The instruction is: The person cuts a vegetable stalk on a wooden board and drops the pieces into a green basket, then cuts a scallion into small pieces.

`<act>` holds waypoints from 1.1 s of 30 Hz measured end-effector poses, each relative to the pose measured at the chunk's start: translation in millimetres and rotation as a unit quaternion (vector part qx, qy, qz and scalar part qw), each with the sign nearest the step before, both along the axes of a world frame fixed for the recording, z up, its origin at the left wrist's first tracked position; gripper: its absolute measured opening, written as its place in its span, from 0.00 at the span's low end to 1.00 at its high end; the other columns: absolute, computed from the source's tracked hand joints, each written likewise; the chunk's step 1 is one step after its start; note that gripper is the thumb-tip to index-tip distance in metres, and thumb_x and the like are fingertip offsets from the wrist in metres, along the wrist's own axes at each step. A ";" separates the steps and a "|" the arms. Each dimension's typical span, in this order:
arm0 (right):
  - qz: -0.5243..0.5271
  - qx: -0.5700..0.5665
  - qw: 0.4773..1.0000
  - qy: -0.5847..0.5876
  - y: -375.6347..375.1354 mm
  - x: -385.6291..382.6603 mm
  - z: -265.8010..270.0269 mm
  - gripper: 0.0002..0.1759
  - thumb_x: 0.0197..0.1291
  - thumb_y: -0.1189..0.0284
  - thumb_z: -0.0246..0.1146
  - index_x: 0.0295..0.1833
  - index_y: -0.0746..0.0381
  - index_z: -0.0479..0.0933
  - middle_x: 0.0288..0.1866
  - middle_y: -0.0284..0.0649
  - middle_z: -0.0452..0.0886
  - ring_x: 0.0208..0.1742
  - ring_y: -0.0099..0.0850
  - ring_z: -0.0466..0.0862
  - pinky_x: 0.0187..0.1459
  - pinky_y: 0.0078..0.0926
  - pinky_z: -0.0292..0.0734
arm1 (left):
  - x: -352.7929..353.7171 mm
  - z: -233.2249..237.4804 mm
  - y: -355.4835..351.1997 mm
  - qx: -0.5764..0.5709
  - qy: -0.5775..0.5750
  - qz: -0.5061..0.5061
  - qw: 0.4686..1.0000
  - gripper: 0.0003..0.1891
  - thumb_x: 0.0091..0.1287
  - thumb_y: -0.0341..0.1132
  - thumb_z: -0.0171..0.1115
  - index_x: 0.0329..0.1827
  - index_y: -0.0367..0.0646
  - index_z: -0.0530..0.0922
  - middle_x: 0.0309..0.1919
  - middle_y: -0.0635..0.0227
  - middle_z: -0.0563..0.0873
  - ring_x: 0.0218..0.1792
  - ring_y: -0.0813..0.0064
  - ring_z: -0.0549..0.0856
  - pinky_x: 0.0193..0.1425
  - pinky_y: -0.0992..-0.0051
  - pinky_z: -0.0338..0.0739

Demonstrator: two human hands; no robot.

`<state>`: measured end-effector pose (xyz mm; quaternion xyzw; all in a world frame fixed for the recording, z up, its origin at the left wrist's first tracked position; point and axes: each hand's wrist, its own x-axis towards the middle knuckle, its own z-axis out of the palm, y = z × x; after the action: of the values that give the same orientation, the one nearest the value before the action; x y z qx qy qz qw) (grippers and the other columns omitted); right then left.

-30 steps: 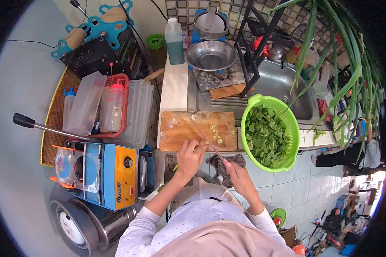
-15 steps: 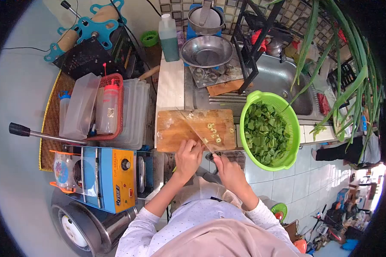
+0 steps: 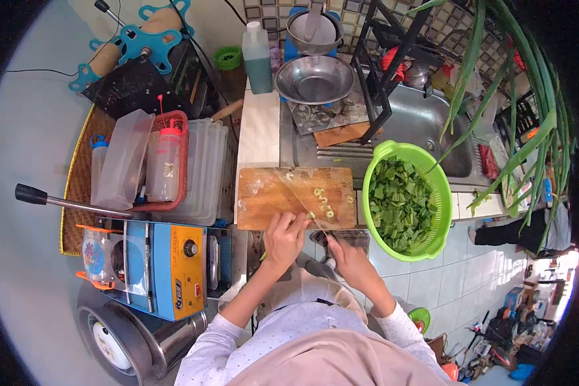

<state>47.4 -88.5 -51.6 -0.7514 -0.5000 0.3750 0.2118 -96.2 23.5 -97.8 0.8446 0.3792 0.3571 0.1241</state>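
A knife [image 3: 296, 193] lies slantwise over the wooden cutting board [image 3: 257, 186], its handle inside my closed right hand [image 3: 356, 267] just off the board's near edge. My left hand [image 3: 285, 237] is at the near edge of the board, fingers bent and pressed together beside the blade; what they hold is too small to name. Pale cut slices [image 3: 323, 201] are scattered on the board to the right of the blade. Right of the board stands a green basket [image 3: 445, 219] full of chopped green leaves [image 3: 402, 199].
Behind the board are a steel bowl [image 3: 314, 80], a bottle of green liquid [image 3: 257, 61] and a sink [image 3: 424, 116] with a black rack [image 3: 381, 83]. A cup sealer [image 3: 185, 273] stands at left. Long green leaves [image 3: 547, 128] hang at right.
The knife and my right hand have shifted slightly right and toward me. The whole view has also moved a little. My left hand stays near the blade.
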 end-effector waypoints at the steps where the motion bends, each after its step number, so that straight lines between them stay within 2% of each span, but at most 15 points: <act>1: -0.009 0.000 1.000 0.009 -6.0 0.6 -0.1 0.27 0.73 0.52 0.41 0.45 0.66 0.73 0.31 0.65 0.79 0.37 0.66 0.78 0.40 0.59 0.71 | 0.0 -0.1 -0.3 0.000 0.001 0.001 1.000 0.09 0.55 0.31 0.69 0.38 0.42 0.83 0.27 0.68 0.75 0.30 0.66 0.76 0.28 0.67 0.73; 5: -0.011 -0.033 0.999 -0.003 3.5 2.0 -7.6 0.28 0.73 0.52 0.41 0.44 0.66 0.74 0.31 0.65 0.79 0.37 0.65 0.78 0.39 0.59 0.71 | 4.5 -3.0 -5.7 0.003 -0.026 0.002 1.000 0.09 0.53 0.31 0.71 0.38 0.40 0.85 0.25 0.66 0.75 0.28 0.64 0.76 0.31 0.67 0.72; 7: 0.010 0.048 0.999 -0.016 16.6 0.6 -22.8 0.28 0.73 0.52 0.41 0.44 0.66 0.74 0.31 0.64 0.79 0.37 0.65 0.78 0.40 0.59 0.72 | 6.3 -2.7 -7.8 0.011 -0.030 0.004 0.999 0.10 0.54 0.31 0.71 0.38 0.40 0.85 0.25 0.65 0.75 0.28 0.63 0.76 0.32 0.66 0.72; 10: 0.005 0.034 0.999 -0.014 8.1 0.8 -11.5 0.27 0.73 0.52 0.42 0.44 0.66 0.74 0.32 0.64 0.79 0.38 0.65 0.78 0.41 0.60 0.71 | 1.4 0.2 -3.9 -0.018 -0.030 0.015 0.999 0.10 0.55 0.31 0.70 0.40 0.41 0.84 0.25 0.65 0.75 0.29 0.62 0.77 0.34 0.65 0.73; 11: 0.052 0.077 0.995 -0.041 0.3 3.3 -1.2 0.28 0.73 0.51 0.42 0.44 0.66 0.75 0.32 0.64 0.79 0.40 0.65 0.78 0.42 0.58 0.71 | -1.6 0.7 -1.0 -0.014 -0.023 0.024 0.999 0.10 0.57 0.31 0.68 0.41 0.41 0.84 0.27 0.66 0.75 0.31 0.64 0.77 0.32 0.66 0.73; 12: 0.055 0.078 0.994 -0.044 -5.2 7.3 2.3 0.28 0.73 0.51 0.42 0.44 0.66 0.75 0.32 0.64 0.79 0.40 0.65 0.78 0.42 0.58 0.71 | -2.2 1.0 0.5 -0.011 -0.016 0.032 0.999 0.09 0.58 0.32 0.67 0.41 0.41 0.84 0.28 0.67 0.75 0.32 0.65 0.77 0.30 0.67 0.74; 14: -0.031 -0.020 0.999 0.001 -14.9 13.3 7.3 0.28 0.72 0.50 0.43 0.45 0.65 0.75 0.32 0.63 0.79 0.40 0.64 0.78 0.42 0.57 0.71 | -0.4 2.6 -3.2 -0.010 -0.008 0.030 0.999 0.10 0.58 0.32 0.68 0.42 0.41 0.84 0.28 0.66 0.76 0.32 0.63 0.77 0.33 0.66 0.74; 15: -0.041 -0.030 0.998 0.021 -14.6 13.2 12.9 0.28 0.72 0.49 0.43 0.46 0.64 0.75 0.33 0.63 0.79 0.40 0.64 0.78 0.42 0.56 0.71 | -0.8 4.1 -4.7 -0.007 0.004 0.025 1.000 0.11 0.58 0.33 0.68 0.43 0.41 0.84 0.29 0.65 0.76 0.33 0.61 0.77 0.35 0.65 0.73; 22: -0.059 0.035 0.998 0.011 -18.8 2.8 10.8 0.26 0.72 0.52 0.45 0.45 0.64 0.76 0.32 0.61 0.79 0.38 0.63 0.78 0.39 0.56 0.71 | -8.1 11.1 -3.6 -0.028 0.017 0.022 0.999 0.12 0.58 0.34 0.68 0.45 0.42 0.85 0.32 0.65 0.81 0.34 0.61 0.78 0.36 0.67 0.75; 27: -0.046 0.055 0.997 0.033 -23.9 2.3 11.5 0.22 0.72 0.55 0.48 0.42 0.65 0.75 0.30 0.60 0.78 0.35 0.63 0.77 0.35 0.54 0.71 | -6.4 5.6 0.7 -0.024 -0.038 0.034 0.998 0.09 0.56 0.33 0.69 0.39 0.41 0.85 0.27 0.64 0.82 0.30 0.59 0.79 0.35 0.66 0.75; 33: -0.038 0.026 0.999 0.012 -25.1 2.9 10.8 0.24 0.72 0.54 0.47 0.38 0.65 0.72 0.27 0.61 0.78 0.34 0.63 0.77 0.34 0.56 0.70 | -2.4 7.2 -3.9 -0.020 -0.019 0.057 0.998 0.07 0.55 0.30 0.70 0.35 0.40 0.84 0.29 0.64 0.82 0.31 0.59 0.79 0.34 0.64 0.74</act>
<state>50.4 -113.6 -40.8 -0.7592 -0.4785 0.3625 0.2514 -98.6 19.6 -90.6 0.8120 0.4311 0.3722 0.1275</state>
